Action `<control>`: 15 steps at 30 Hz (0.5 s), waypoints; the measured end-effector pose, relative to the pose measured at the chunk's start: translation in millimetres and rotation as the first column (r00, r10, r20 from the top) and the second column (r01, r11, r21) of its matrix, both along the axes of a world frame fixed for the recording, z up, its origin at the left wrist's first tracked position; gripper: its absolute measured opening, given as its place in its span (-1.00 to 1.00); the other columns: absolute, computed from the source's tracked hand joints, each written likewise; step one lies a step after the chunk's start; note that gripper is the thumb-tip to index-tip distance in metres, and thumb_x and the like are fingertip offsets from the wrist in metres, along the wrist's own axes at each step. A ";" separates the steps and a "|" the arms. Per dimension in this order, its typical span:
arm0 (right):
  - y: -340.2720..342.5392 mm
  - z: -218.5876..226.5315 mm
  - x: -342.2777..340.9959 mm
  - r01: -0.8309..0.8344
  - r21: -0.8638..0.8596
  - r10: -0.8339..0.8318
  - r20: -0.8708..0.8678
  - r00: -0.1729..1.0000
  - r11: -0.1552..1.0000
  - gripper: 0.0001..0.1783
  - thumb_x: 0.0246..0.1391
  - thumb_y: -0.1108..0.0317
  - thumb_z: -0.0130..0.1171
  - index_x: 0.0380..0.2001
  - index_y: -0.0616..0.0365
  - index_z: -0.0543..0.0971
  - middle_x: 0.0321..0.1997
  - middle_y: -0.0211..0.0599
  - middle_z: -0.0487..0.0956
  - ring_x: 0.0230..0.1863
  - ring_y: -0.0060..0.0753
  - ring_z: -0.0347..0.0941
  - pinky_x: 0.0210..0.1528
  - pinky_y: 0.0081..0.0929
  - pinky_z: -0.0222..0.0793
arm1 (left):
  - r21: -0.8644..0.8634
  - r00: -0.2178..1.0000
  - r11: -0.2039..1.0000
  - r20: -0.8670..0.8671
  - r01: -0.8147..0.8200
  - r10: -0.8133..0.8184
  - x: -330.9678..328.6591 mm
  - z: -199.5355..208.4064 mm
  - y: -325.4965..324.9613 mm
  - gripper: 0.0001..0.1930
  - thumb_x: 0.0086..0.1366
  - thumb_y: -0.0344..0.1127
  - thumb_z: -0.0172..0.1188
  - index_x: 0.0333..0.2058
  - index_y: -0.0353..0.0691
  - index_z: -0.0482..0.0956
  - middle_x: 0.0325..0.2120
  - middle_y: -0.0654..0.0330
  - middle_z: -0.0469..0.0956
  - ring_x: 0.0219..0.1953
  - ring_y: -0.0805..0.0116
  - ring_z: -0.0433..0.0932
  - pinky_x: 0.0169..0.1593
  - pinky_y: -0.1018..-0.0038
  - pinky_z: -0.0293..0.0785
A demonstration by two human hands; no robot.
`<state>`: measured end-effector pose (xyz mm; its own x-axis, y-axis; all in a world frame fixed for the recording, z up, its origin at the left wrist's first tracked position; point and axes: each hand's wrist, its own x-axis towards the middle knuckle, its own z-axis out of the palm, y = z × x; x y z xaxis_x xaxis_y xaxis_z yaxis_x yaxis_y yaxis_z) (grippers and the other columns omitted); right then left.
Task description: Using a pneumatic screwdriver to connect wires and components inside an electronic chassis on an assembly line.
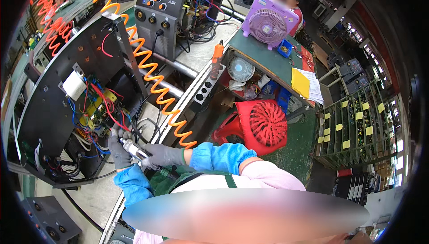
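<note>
Both of my hands wear grey gloves, below blue sleeve covers. My right hand (163,155) is closed around a silver cylindrical tool (133,149), its narrow head pointing left. My left hand (119,151) is beside the tool's head, at the near edge of an open black machine housing (49,110). Its fingers are bent together near the wiring; what they hold, if anything, is hidden. Inside the housing are a white cylindrical part (74,86), a circuit assembly with yellow parts (94,112), and red and blue wires.
An orange coiled hose (154,81) crosses beside the housing. Behind it stands a grey welding machine (157,18). To the right are a power strip (204,91), a red stool (263,125), a purple fan (269,23) on a green bench, and a rack of boards (353,123). Another person sits beyond the fan.
</note>
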<state>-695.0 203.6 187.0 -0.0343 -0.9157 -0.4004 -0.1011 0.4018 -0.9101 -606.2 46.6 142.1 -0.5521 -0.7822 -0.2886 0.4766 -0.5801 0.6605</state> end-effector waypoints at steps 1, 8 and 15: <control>-5.6 -14.7 2.6 0.035 -0.005 -0.034 0.140 0.990 0.999 -0.45 -0.09 0.10 0.15 -0.08 0.22 0.33 -0.34 -0.18 0.51 -0.36 -0.43 0.47 -0.33 -0.49 0.39 | -0.004 1.000 1.000 -0.005 0.006 -0.006 -0.8 0.1 0.0 -0.56 0.34 -0.12 -0.07 0.04 -0.34 0.33 -0.63 0.40 0.21 -0.60 0.55 0.25 -0.48 0.60 0.36; -24.4 -29.4 22.0 0.262 0.059 -0.240 0.627 0.741 0.963 -0.51 0.00 0.10 0.09 -0.12 0.25 0.34 -0.43 -0.26 0.48 -0.54 -0.47 0.46 -0.50 -0.51 0.49 | 0.010 0.998 0.999 -0.061 0.031 -0.030 2.9 -2.1 -3.7 -0.58 0.34 -0.14 -0.05 0.02 -0.33 0.35 -0.60 0.39 0.24 -0.57 0.55 0.26 -0.44 0.59 0.37; -23.6 -11.0 15.5 0.151 -0.109 -0.064 0.564 0.823 0.982 -0.37 -0.01 0.11 0.10 0.06 0.17 0.18 -0.38 -0.25 0.48 -0.55 -0.49 0.47 -0.64 -0.59 0.46 | -0.065 0.996 0.996 -0.068 0.054 -0.059 4.1 -0.2 -2.5 -0.57 0.33 -0.13 -0.04 0.01 -0.38 0.36 -0.59 0.37 0.26 -0.55 0.55 0.28 -0.42 0.59 0.38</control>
